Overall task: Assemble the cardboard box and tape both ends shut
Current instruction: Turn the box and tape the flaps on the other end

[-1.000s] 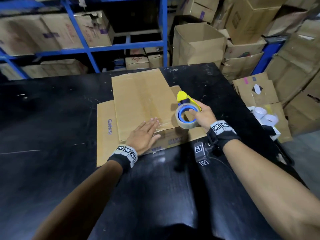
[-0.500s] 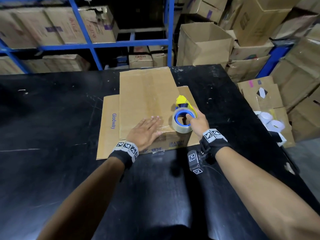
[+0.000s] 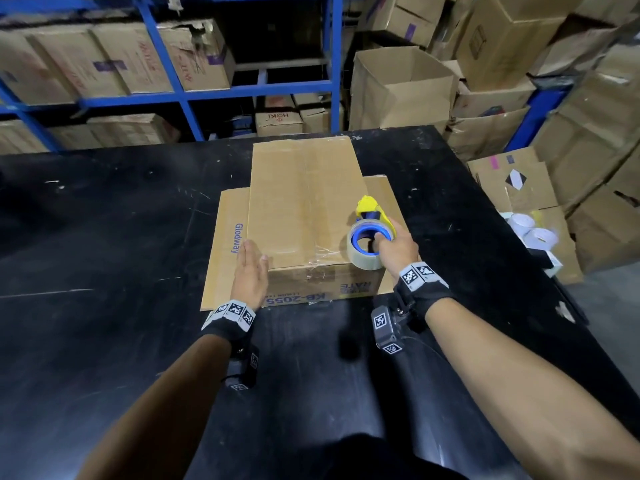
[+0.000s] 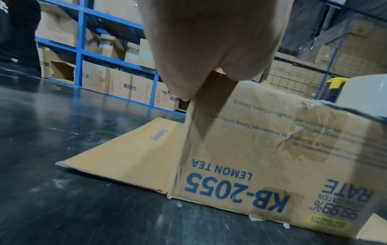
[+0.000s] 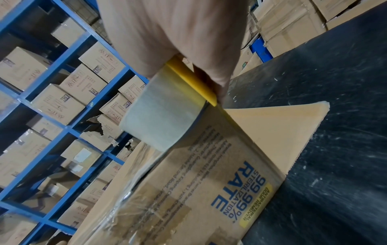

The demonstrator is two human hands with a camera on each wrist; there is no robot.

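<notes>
A cardboard box point(image 3: 304, 216) printed "KB-2055 LEMON TEA" stands on the black table point(image 3: 104, 271). Its top flaps are closed, with clear tape along the seam and over the near edge. My left hand point(image 3: 250, 271) lies flat with straight fingers against the box's near left corner, thumb at the top edge. My right hand point(image 3: 396, 249) grips a yellow tape dispenser point(image 3: 369, 209) with a clear tape roll point(image 3: 363, 252), which rests on the top near the right corner. In the right wrist view the tape roll point(image 5: 163, 119) sits on the box point(image 5: 209, 182). The left wrist view shows the box front point(image 4: 251, 149).
Loose flaps point(image 3: 227, 251) lie flat on the table to the left and right of the box. Blue shelving point(image 3: 194, 91) with cartons stands behind the table. An open carton point(image 3: 398, 88) and stacked boxes fill the back right. White tape rolls point(image 3: 533, 230) lie on cardboard off the right edge.
My left hand slid from the box's top near the seam to its near left corner. The right hand with the dispenser stays near the right corner.
</notes>
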